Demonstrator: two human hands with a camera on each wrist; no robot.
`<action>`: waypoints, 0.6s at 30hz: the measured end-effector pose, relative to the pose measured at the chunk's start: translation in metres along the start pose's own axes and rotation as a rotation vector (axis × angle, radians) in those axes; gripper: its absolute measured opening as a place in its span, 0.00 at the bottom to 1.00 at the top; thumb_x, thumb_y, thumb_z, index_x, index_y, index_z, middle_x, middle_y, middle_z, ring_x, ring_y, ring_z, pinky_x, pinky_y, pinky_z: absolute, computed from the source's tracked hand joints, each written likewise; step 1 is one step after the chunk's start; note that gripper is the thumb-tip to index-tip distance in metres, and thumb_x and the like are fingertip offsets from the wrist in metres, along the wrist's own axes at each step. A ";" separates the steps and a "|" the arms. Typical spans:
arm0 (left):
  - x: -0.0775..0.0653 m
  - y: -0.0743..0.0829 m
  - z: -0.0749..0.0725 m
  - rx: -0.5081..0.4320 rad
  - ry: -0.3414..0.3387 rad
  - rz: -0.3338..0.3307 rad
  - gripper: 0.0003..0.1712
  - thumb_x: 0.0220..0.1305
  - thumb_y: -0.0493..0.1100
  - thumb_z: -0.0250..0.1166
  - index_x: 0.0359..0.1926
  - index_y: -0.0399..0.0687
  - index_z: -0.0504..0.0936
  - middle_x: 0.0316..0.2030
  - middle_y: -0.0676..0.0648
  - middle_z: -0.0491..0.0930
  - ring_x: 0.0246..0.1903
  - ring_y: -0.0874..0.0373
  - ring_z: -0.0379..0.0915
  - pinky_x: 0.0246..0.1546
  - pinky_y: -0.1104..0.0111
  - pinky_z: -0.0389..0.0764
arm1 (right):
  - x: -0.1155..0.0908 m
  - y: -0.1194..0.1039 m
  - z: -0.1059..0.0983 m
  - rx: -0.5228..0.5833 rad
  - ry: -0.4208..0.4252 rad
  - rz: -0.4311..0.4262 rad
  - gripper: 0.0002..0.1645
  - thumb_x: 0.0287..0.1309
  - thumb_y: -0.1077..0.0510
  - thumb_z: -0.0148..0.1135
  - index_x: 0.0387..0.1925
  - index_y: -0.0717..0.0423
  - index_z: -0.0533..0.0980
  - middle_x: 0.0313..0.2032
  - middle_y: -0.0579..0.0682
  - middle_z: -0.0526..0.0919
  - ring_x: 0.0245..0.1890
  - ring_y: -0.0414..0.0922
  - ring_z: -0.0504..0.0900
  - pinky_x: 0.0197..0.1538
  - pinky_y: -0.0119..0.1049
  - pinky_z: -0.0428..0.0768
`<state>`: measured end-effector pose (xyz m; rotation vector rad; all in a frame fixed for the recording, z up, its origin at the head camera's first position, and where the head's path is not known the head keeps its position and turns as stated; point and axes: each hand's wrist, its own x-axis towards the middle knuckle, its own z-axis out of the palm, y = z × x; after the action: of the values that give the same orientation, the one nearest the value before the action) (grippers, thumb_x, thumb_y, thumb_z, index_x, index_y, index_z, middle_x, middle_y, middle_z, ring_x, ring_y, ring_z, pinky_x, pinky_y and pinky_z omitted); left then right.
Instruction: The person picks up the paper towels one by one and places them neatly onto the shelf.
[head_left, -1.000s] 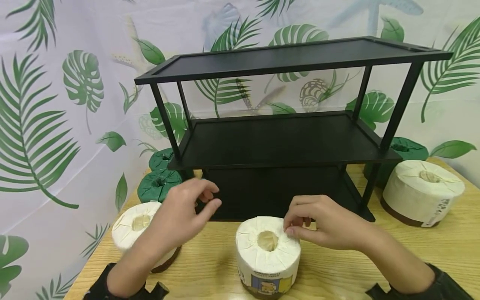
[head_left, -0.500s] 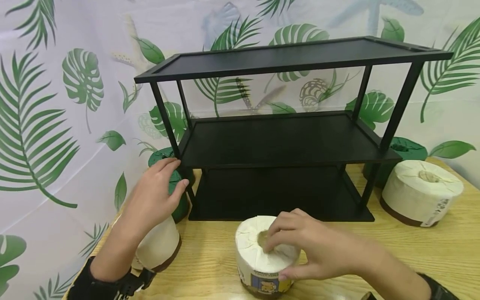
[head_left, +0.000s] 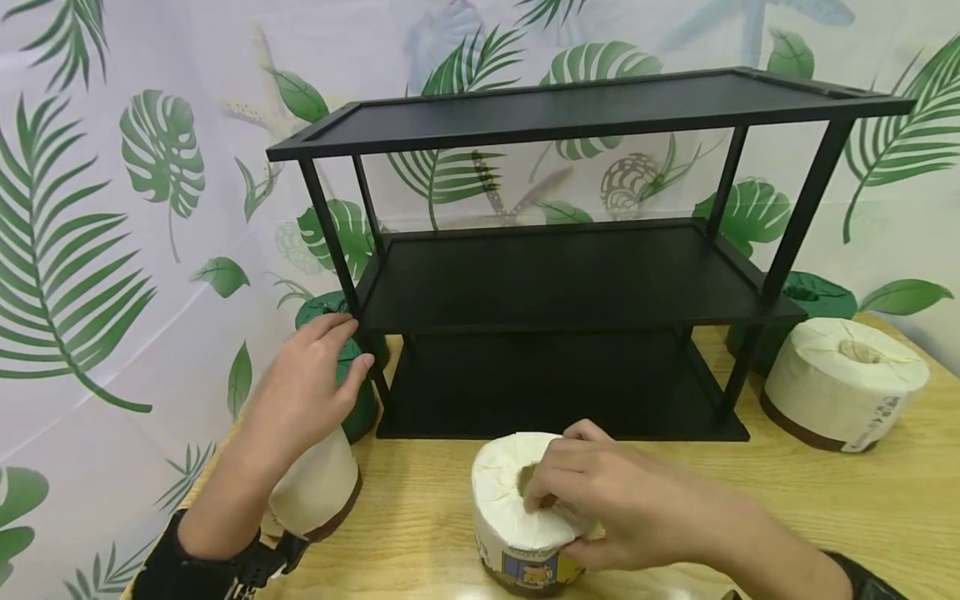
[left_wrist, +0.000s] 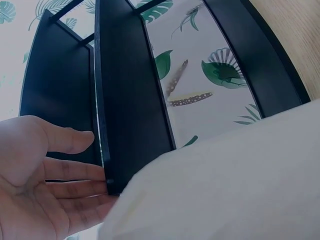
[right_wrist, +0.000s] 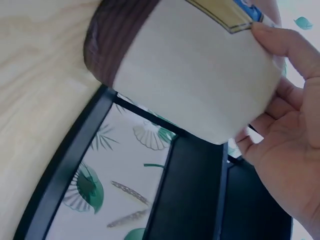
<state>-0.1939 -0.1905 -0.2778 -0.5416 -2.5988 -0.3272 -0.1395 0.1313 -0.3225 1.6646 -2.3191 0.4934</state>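
Note:
A cream-wrapped toilet paper roll (head_left: 498, 492) with a brown base and a cartoon label stands upright on the table, in front of the shelf. My right hand (head_left: 626, 496) grips its wall, fingers curled into the core hole and thumb on the outer side; the right wrist view shows the thumb at the label of the roll (right_wrist: 200, 70). At the left, my left hand (head_left: 300, 392) has its fingers extended against the left end of the black shelf's (head_left: 555, 279) middle tier. In the left wrist view its fingertips meet the shelf edge (left_wrist: 112, 170).
Another cream roll (head_left: 318, 487) stands under my left forearm, with green-wrapped rolls (head_left: 363, 408) behind, partly hidden. On the right are a cream roll (head_left: 843, 383) and a green one (head_left: 821, 292). The shelf has three tiers on thin posts. A leaf-print cloth (head_left: 187, 333) hangs behind.
My left hand has moved left and forward to the shelf's left end. My right hand went from the roll's top right edge to gripping its wall through the core hole.

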 end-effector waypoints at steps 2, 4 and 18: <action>0.001 0.000 0.000 0.007 0.000 0.002 0.26 0.63 0.47 0.58 0.55 0.30 0.71 0.56 0.35 0.69 0.58 0.43 0.61 0.55 0.51 0.69 | 0.001 0.004 0.002 0.031 0.014 -0.015 0.31 0.29 0.57 0.73 0.41 0.42 0.71 0.37 0.31 0.73 0.40 0.30 0.69 0.48 0.38 0.68; 0.002 0.001 0.000 0.015 -0.002 0.004 0.27 0.63 0.47 0.58 0.55 0.31 0.71 0.56 0.36 0.69 0.58 0.43 0.61 0.55 0.51 0.68 | 0.003 0.008 0.002 0.040 0.030 -0.031 0.31 0.27 0.58 0.72 0.41 0.43 0.71 0.36 0.31 0.74 0.39 0.30 0.70 0.48 0.39 0.67; -0.001 0.001 0.002 0.058 0.063 0.039 0.24 0.63 0.47 0.58 0.52 0.29 0.73 0.52 0.34 0.72 0.54 0.42 0.65 0.52 0.51 0.71 | 0.055 0.044 -0.007 0.044 -0.027 0.077 0.23 0.36 0.56 0.68 0.40 0.44 0.73 0.33 0.33 0.72 0.37 0.33 0.68 0.50 0.41 0.65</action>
<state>-0.1933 -0.1892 -0.2796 -0.5516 -2.5252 -0.2510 -0.1989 0.0990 -0.3005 1.6157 -2.4162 0.5442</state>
